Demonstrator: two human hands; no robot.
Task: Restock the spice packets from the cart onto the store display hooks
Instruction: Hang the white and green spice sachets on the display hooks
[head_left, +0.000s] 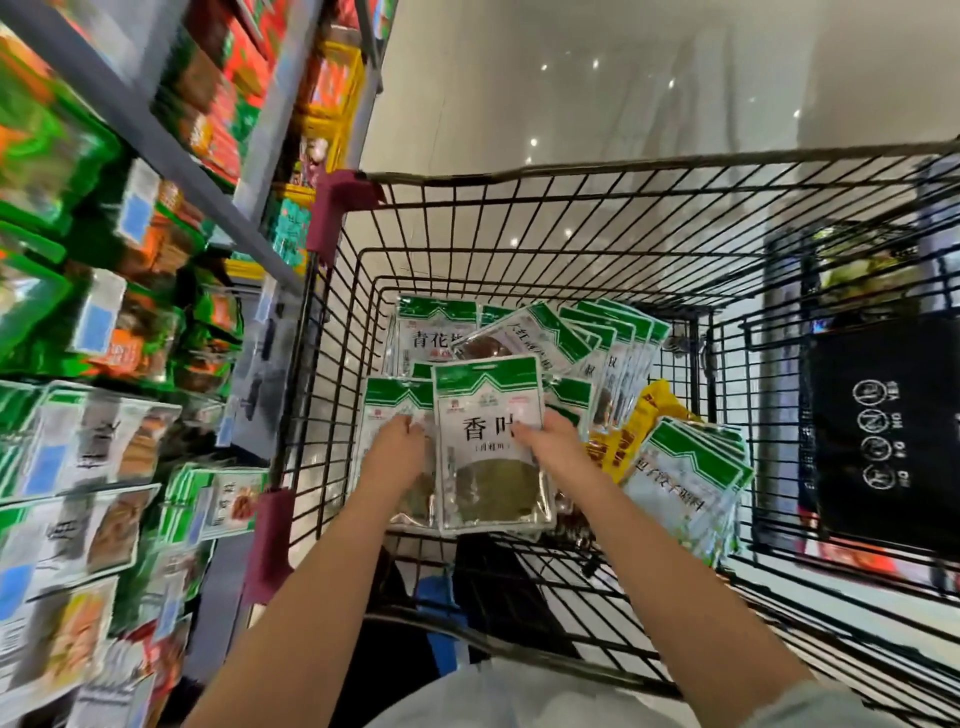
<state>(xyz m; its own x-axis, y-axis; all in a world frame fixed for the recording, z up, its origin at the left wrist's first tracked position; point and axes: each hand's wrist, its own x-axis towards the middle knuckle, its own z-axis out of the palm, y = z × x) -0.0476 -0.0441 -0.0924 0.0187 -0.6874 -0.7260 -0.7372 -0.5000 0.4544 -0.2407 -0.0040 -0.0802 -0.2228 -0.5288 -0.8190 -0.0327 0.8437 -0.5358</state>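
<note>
Cart: black wire basket beside the display shelves, where green-topped packets hang in rows
Bay-leaf packet: upright in the near part of the basket, in front of the loose packets
Right hand: grasps the bay-leaf packet by its right edge
Second packet: just left of and behind the first
Left hand: fingers curled onto the second packet, gripping it
Packet stack: leaning at the basket's right, next to yellow packets
</note>
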